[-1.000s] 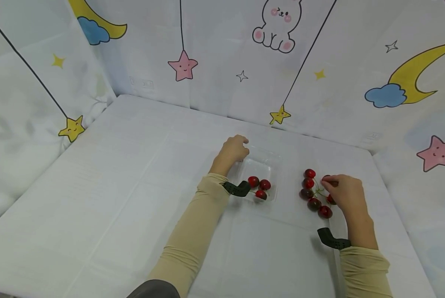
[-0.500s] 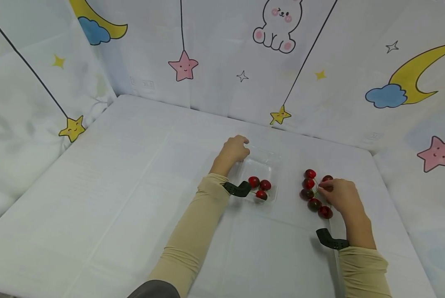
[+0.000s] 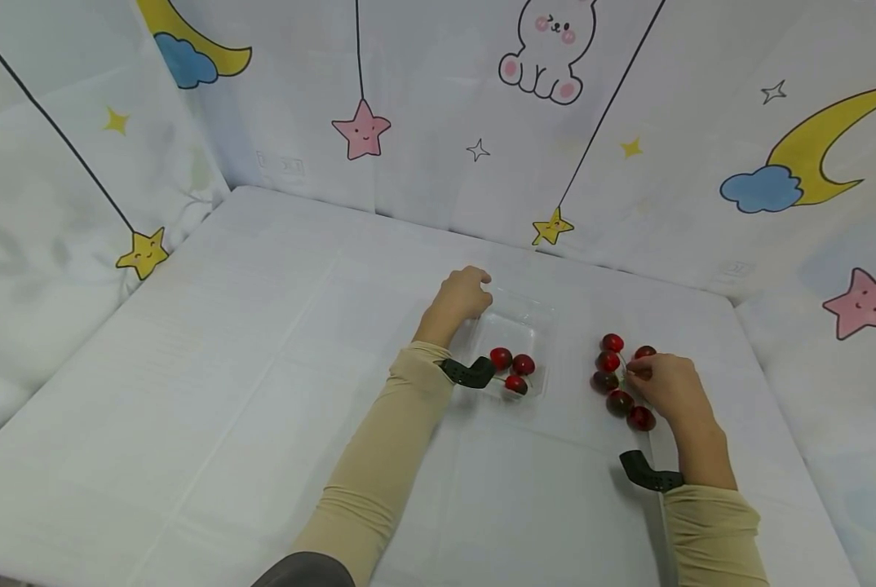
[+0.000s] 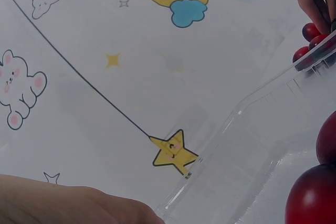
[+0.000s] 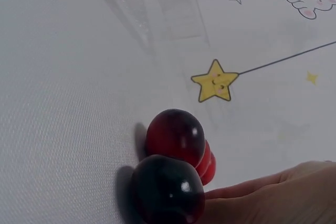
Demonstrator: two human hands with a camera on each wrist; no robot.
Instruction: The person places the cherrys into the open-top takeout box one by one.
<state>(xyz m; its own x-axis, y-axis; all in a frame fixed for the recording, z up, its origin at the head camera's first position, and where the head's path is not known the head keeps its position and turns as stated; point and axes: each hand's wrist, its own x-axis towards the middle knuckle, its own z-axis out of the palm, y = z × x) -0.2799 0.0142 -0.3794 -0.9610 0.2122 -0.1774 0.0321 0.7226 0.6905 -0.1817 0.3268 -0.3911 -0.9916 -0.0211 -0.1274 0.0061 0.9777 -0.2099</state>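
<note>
My left hand [image 3: 456,300] grips the far-left edge of a clear plastic container [image 3: 511,333]. Three dark red cherries [image 3: 524,364] lie in its near part; two loom large at the right of the left wrist view. To the right of the container, several cherries [image 3: 620,403] sit on the table in a loose cluster, their green stems turned inward. My right hand [image 3: 671,390] reaches in from the right and pinches at a stem with thumb and forefinger. In the right wrist view a dark cherry [image 5: 168,190] partly covers those fingertips.
A white cloth covers the table [image 3: 262,326]. Behind it hangs a white curtain [image 3: 423,98] printed with stars, moons and a bear. Each wrist wears a black camera mount [image 3: 467,372].
My right hand has drawn slightly left and down, from the upper-right cherry to the stems, uncovering that cherry. The left hand and the container have stayed in place.
</note>
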